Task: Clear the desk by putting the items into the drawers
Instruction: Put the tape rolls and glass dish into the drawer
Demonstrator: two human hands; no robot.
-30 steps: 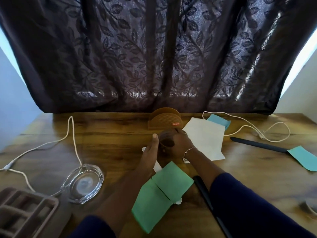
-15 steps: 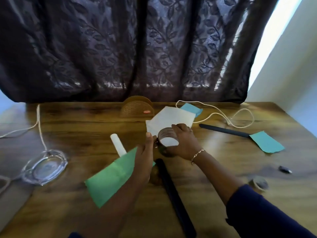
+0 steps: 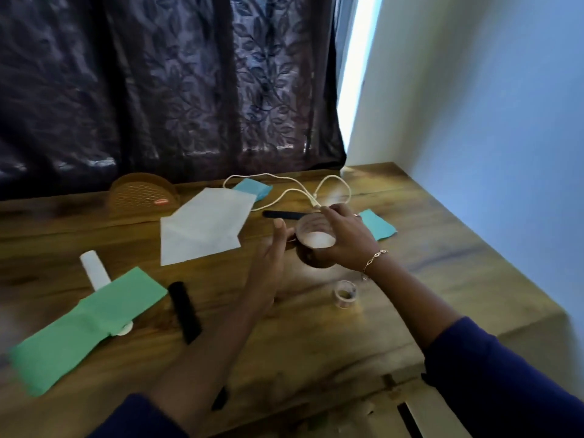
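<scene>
My right hand (image 3: 349, 240) grips a brown roll of tape (image 3: 313, 245) and holds it a little above the wooden desk (image 3: 316, 352). My left hand (image 3: 268, 263) is next to the roll with straight fingers, its thumb close to the roll's left side. On the desk lie a white sheet (image 3: 202, 227), a green folded paper (image 3: 85, 327), a white tube (image 3: 93, 273), a black comb (image 3: 185, 311), a small clear tape roll (image 3: 345, 294), two blue papers (image 3: 377, 227) (image 3: 252, 189), a black stick (image 3: 286, 214) and a white cable (image 3: 284, 191).
A brown mesh holder (image 3: 142, 197) stands at the back of the desk against the dark curtain (image 3: 158, 83). The desk's right edge runs along a pale wall (image 3: 489, 121). A white drawer front (image 3: 426, 415) shows below the desk at the lower right.
The view has swung to the right. My right hand has carried the brown tape roll rightward across the desk, and my left hand has followed beside it.
</scene>
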